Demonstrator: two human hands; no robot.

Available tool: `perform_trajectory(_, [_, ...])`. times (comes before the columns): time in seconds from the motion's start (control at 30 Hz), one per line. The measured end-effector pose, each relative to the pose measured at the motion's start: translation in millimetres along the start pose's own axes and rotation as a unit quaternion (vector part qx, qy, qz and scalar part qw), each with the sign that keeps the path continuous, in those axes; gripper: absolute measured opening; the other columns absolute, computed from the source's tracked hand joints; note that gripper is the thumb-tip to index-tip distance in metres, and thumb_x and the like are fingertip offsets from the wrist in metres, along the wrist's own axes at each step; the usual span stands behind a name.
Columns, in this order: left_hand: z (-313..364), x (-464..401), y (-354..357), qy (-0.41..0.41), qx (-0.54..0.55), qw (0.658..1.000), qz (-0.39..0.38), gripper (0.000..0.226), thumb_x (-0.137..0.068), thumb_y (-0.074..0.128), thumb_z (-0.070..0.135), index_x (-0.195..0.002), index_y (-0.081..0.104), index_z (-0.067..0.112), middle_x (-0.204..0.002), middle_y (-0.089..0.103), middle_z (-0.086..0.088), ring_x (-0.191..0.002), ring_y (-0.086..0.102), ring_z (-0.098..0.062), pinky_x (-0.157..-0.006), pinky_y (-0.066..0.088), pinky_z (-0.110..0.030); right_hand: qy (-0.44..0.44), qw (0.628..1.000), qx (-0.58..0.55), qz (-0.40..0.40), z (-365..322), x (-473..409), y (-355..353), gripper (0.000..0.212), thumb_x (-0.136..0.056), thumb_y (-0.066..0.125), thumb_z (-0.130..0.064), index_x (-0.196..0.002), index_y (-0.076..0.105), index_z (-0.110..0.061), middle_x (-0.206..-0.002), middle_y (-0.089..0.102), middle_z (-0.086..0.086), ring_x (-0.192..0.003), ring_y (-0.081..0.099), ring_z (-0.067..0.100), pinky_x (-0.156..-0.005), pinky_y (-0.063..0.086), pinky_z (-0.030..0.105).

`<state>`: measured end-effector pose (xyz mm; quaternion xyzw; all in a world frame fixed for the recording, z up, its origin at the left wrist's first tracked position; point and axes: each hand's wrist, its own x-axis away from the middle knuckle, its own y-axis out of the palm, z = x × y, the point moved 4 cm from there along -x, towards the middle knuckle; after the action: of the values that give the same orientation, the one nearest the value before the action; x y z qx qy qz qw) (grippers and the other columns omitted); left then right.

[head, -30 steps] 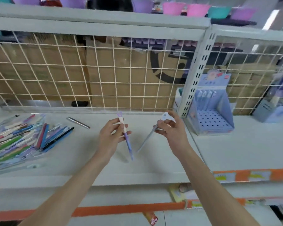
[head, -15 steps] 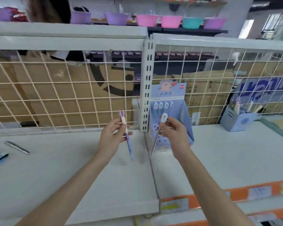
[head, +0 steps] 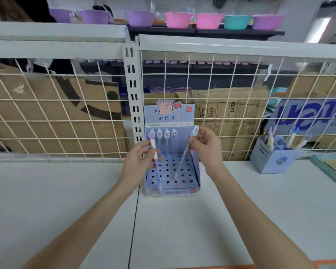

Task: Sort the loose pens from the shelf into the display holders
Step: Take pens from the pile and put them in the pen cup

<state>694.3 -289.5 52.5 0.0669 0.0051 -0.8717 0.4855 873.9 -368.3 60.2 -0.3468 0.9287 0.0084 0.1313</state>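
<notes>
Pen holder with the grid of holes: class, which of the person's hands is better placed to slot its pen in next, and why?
Probably the right hand. Its clear pen slants down over the pen holder, tip just above the holes. The left hand holds the purple pen at the holder's left edge.

Small print on the display holder (head: pixel 169 121) card is blurred.

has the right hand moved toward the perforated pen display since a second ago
Yes. The right hand now holds its pen over the display holder, having earlier been left of the shelf upright.
</notes>
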Motion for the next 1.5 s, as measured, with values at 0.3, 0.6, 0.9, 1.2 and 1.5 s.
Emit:
perform_trajectory(0.3, [-11.8,-3.1,2.1,0.006,-0.012,1.000,0.020,0.018,-0.093,0.051,0.004,-0.099,0.055,0.020,-0.089,0.065,-0.005,-0.068,0.070,-0.014,-0.067,0.058,-0.026,-0.104,0.994,0.005,0.014,-6.1,-26.1,8.4,0.043,-0.087,0.053,0.009,-0.116,0.054,-0.023,-0.094,0.060,0.003,-0.083,0.056,0.012,-0.075,0.045,0.011])
perform_trajectory(0.6, [-16.5,-5.7,-3.0,0.006,-0.017,0.999,0.028,0.018,-0.093,0.050,0.004,-0.107,0.055,0.014,-0.090,0.066,-0.005,-0.069,0.070,-0.016,-0.070,0.058,-0.028,-0.157,0.985,0.059,-0.028,8.7,-30.6,15.9,0.038,-0.090,0.053,0.003,-0.116,0.053,-0.025,-0.109,0.061,0.000,-0.091,0.059,0.010,-0.079,0.044,0.007])
perform_trajectory(0.9, [-19.8,-9.8,-4.3,0.001,-0.032,0.999,0.026,0.021,-0.093,0.051,0.006,-0.114,0.054,0.010,-0.092,0.066,-0.005,-0.071,0.070,-0.016,-0.069,0.058,-0.028,-0.163,0.982,0.083,-0.038,14.5,-36.3,21.9,0.035,-0.090,0.053,0.003,-0.118,0.054,-0.019,-0.105,0.061,-0.002,-0.095,0.060,0.009,-0.083,0.042,0.006])
perform_trajectory(1.2, [-18.1,-12.7,-8.9,0.000,-0.021,0.999,0.028,0.019,-0.093,0.050,0.006,-0.112,0.053,0.011,-0.093,0.065,-0.008,-0.068,0.070,-0.014,-0.067,0.059,-0.028,-0.176,0.977,0.107,-0.054,7.5,-38.0,26.5,0.037,-0.088,0.053,0.008,-0.117,0.056,-0.016,-0.099,0.060,0.000,-0.087,0.061,0.011,-0.076,0.043,0.003])
perform_trajectory(1.5, [-14.8,-16.9,-9.7,0.011,-0.024,0.999,0.027,0.020,-0.093,0.050,0.005,-0.112,0.053,0.011,-0.095,0.065,-0.009,-0.068,0.070,-0.014,-0.064,0.057,-0.023,-0.158,0.975,0.147,-0.056,12.2,-38.6,23.6,0.035,-0.088,0.055,0.005,-0.119,0.054,-0.013,-0.095,0.060,-0.002,-0.085,0.060,0.009,-0.075,0.044,0.004])
